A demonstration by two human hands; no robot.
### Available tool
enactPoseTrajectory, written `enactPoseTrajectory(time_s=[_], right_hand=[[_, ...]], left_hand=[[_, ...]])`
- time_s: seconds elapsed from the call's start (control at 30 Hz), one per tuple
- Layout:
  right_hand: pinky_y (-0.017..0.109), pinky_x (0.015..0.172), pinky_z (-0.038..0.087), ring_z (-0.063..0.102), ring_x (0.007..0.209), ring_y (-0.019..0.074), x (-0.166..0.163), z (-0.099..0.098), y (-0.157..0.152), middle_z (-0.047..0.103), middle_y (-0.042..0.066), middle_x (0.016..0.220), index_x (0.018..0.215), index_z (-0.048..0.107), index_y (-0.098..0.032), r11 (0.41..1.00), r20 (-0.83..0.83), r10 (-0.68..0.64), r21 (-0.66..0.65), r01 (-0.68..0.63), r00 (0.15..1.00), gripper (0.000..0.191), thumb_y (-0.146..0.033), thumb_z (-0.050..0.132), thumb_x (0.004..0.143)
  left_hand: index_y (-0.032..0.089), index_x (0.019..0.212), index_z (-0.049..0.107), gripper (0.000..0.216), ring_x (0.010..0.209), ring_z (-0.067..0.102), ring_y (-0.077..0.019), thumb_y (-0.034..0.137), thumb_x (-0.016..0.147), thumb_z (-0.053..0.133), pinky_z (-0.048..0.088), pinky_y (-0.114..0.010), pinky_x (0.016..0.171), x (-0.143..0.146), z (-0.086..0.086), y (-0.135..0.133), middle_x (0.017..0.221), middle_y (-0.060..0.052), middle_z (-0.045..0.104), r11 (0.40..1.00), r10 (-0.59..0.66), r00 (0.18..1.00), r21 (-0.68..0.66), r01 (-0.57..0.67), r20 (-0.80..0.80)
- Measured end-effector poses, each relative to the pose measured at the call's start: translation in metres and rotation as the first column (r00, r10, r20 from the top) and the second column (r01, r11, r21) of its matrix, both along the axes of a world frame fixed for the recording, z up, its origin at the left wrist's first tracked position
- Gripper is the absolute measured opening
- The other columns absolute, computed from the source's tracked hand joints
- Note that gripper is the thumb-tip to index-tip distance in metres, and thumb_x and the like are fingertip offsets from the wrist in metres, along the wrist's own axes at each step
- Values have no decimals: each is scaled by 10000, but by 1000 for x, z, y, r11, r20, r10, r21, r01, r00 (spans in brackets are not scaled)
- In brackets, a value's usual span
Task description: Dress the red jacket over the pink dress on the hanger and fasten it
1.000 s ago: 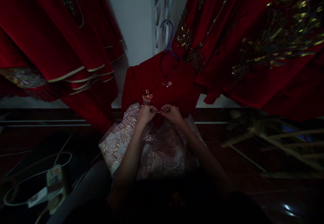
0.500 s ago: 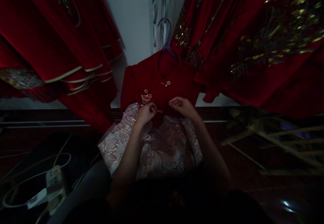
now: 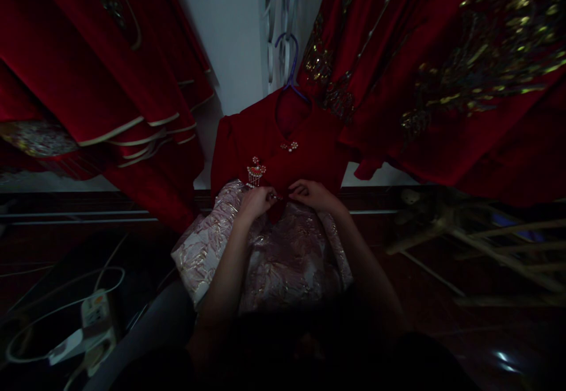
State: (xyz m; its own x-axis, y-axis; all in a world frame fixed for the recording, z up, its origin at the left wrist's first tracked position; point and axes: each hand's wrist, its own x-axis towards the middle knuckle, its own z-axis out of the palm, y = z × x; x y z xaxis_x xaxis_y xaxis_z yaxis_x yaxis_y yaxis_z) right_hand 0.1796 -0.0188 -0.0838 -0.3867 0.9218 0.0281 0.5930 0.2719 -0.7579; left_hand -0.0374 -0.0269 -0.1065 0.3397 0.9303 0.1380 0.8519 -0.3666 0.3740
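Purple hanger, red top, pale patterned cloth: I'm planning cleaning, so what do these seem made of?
The purple hanger looks like slick plastic or coated wire, given its slim, glossy hook. The red top seems matte fabric, barely shining; fiber unclear. The pale patterned cloth resembles metallic-thread brocade: its crinkled motifs glint.

Probably a small ornament (image 3: 275, 197) in the left hand (image 3: 256, 203)

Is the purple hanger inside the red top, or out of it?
Partly inside: the purple hanger enters the red top at the neck opening, hook outside.
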Motion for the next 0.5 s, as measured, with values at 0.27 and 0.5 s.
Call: enactPoseTrajectory(time_s=[0.27,0.5], right_hand=[[242,696,513,665,764,135,-7,-4,1,709,67,879,1016,655,-151,1000,10,-15,15,15,1000,259,-289,657,796],[245,728,477,620,807,137,-18,-18,1,687,41,919,944,637,-177,985,55,-29,171,20,998,236,-241,707,728]], left_hand=[[242,946,702,179,843,616,-173,336,840,591,440,-256,708,0,2,-1,951,-39,629,991,-8,1000,132,5,23],[225,908,704,154,850,620,-183,294,831,589,446,-261,729,2,3,0,906,-44,662,991,-36,999,128,33,23]])
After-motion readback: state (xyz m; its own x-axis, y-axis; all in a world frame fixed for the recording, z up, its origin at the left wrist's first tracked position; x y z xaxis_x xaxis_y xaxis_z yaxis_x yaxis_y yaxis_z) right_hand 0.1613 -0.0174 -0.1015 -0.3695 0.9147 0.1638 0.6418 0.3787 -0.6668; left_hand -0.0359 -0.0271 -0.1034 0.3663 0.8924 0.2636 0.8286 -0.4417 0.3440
